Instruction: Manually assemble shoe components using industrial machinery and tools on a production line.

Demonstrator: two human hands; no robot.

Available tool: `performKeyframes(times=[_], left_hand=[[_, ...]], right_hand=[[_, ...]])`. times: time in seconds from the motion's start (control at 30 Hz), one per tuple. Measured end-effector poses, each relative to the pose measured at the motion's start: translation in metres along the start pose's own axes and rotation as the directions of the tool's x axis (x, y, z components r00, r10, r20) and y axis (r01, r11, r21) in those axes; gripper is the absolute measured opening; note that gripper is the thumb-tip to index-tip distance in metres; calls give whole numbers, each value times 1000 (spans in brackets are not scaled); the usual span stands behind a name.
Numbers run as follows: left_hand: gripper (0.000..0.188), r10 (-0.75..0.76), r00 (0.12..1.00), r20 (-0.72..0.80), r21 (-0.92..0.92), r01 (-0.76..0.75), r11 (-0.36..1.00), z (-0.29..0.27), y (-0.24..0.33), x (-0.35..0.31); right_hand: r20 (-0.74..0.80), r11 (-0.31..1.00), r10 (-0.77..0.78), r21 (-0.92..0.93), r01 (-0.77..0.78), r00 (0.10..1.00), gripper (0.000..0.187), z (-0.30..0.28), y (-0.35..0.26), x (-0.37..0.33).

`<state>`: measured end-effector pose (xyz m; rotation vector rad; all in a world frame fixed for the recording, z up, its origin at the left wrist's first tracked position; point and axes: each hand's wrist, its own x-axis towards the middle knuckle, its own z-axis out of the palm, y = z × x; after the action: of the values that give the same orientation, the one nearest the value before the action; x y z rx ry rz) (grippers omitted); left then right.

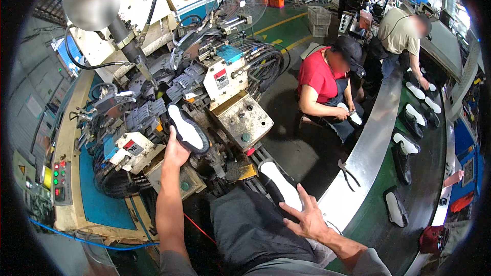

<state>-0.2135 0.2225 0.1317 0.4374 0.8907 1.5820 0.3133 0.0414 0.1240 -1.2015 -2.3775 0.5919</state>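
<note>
A black shoe upper with a white bottom point(186, 129) is in my left hand point(176, 152), which grips its near-left side; the fingers behind it are hidden. This shoe is tilted, bottom up, in front of the machine's clamps point(186, 84). Lower and to the right lies a second black shoe upper with a white bottom point(279, 181), beside my thigh. My right hand point(309, 219) rests on its near end with the fingers spread. What supports that shoe is partly hidden.
A metal-edged conveyor point(376, 140) curves along my right, carrying several black shoes point(402, 166). Pliers point(349, 175) lie on its metal edge. A seated co-worker in red point(319, 76) handles a shoe; another person point(401, 36) reaches over the belt. Hoses point(271, 61) and a button box point(243, 122) flank the machine.
</note>
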Motion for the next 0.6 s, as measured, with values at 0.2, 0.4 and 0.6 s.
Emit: performKeyframes(times=[0.2,0.4,0.6], left_hand=[[36,59,986,-155,-30,-64,997,-11,-5,-5],[58,140,982,-128,33,-137,990,-43,-5,-142],[122,206,961,182,-460,-102,882,-19,-61,-305]], right_hand=[[-84,983,-184,-43,181,979,58,-13,-38,98],[-58,935,-354,-9,354,934,65,4,-83,230],[-109,922,-387,-34,385,916,64,69,-119,337]])
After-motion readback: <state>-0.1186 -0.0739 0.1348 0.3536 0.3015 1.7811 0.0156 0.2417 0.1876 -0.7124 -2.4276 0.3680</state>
